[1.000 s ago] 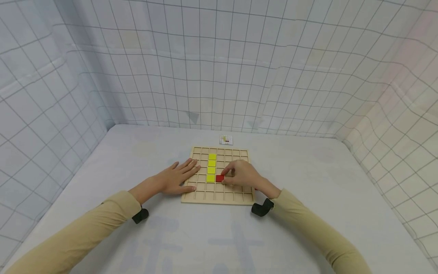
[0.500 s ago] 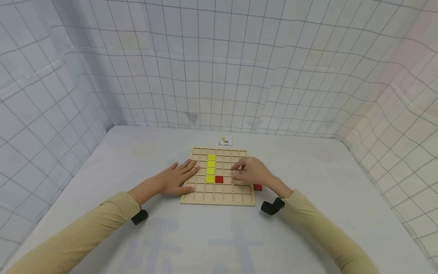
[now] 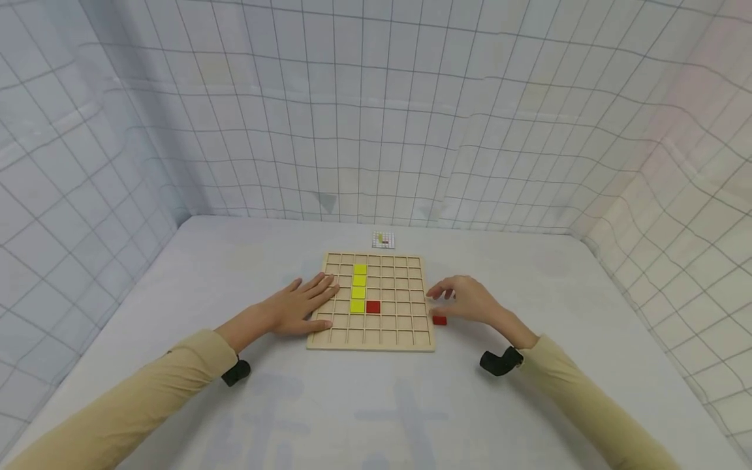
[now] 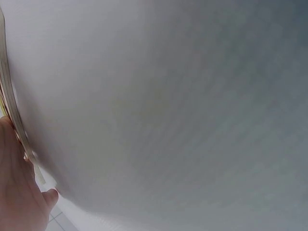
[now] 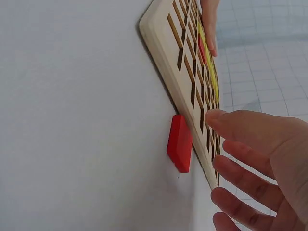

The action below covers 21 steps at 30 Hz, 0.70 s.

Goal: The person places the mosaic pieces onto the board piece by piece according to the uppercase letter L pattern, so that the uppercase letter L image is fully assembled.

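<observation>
A wooden grid board (image 3: 405, 339) lies on the table, with a column of several yellow square tiles (image 3: 359, 281) set in its cells. One red tile (image 3: 373, 307) sits in the cell right of the lowest yellow one. My left hand (image 3: 296, 307) rests spread on the board's left edge. A second red tile (image 5: 179, 144) lies on the table against the board's right side. My right hand (image 3: 467, 300) hovers beside that edge, thumb and fingers apart and holding nothing. In the right wrist view its thumb is just above and to the right of the loose red tile.
A small printed card (image 3: 384, 240) with a grid and a yellow and red pattern lies behind the board. The white tabletop (image 3: 529, 281) stretches out on both sides. Grid-patterned curtains (image 3: 382, 117) enclose the back and sides.
The right hand has let go of the red tile in the board and moved right, off the board's edge. The loose red tile has come into view. The left hand stays put.
</observation>
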Motion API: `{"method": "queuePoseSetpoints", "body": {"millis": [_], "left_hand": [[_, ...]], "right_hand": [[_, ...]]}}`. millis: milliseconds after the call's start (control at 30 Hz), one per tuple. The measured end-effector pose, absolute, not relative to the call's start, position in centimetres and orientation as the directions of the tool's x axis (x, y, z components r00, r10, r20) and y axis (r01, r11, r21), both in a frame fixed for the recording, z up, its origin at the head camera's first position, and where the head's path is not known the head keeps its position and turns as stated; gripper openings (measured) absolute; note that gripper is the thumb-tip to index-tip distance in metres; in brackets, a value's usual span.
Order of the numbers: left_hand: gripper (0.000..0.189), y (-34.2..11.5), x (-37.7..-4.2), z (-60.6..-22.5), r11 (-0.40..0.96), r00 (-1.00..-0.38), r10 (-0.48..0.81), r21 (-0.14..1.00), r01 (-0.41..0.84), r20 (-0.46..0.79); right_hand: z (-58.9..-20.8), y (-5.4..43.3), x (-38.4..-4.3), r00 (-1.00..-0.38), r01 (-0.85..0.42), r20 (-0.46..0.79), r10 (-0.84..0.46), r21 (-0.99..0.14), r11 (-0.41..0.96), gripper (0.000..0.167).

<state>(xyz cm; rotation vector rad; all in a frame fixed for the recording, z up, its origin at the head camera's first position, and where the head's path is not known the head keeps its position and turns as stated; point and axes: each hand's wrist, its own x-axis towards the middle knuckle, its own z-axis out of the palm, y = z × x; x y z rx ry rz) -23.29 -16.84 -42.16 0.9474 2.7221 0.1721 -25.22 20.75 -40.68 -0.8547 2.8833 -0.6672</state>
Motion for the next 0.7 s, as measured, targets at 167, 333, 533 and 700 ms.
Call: {"method": "queuePoseSetpoints", "body": {"millis": [167, 333, 533, 700], "left_hand": [[0.079, -16.9, -23.3, -42.1, 0.787, -0.758, 0.617, 0.187, 0.588, -0.214], [0.078, -16.8, -23.2, -41.9, 0.784, -0.755, 0.62, 0.189, 0.591, -0.212], [0.078, -16.9, -23.2, -42.0, 0.786, -0.758, 0.618, 0.186, 0.59, -0.208], [0.078, -16.9, -23.2, -42.0, 0.783, -0.757, 0.621, 0.188, 0.593, -0.201]], "right_hand": [[-41.0, 22.0, -24.7, -0.852, -0.483, 0.037, -0.522, -0.438, 0.758, 0.029], [-41.4, 22.8, -24.2, -0.851, -0.474, 0.019, -0.525, -0.461, 0.751, 0.027], [-41.7, 22.9, -23.9, -0.837, -0.501, 0.036, -0.546, -0.453, 0.737, 0.023], [-41.6, 22.9, -23.8, -0.846, -0.488, 0.03, -0.533, -0.448, 0.749, 0.019]]}}
